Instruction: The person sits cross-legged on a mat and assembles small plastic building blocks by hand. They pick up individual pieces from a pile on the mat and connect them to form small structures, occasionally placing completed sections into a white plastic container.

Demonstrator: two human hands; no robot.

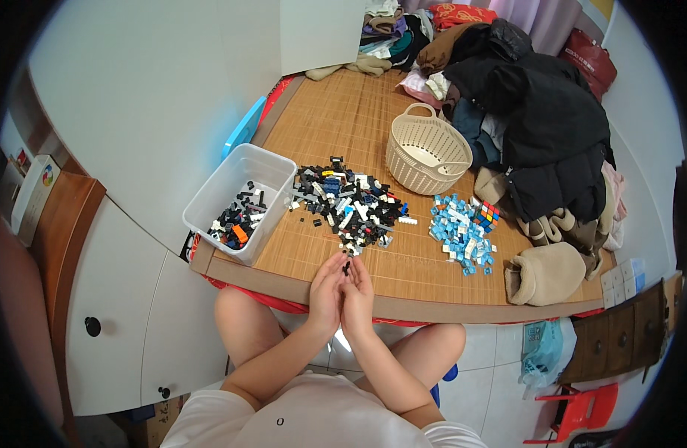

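Observation:
Just over the near edge of the mat, my left hand and my right hand are pressed together with fingers pointing away from me. Small black building bricks lie between the cupped fingers; their exact shape is too small to make out. Right beyond my fingertips spreads a loose pile of mixed building bricks, mostly black, white and grey, with a few blue and yellow ones. To its left, a clear plastic box holds more black, grey and white bricks and an orange piece.
A blue lid leans behind the box. Beige basket stands beyond the pile. Right of it lie blue and white pieces and a puzzle cube. Heaped dark clothes and a beige folded cloth fill the mat's right side.

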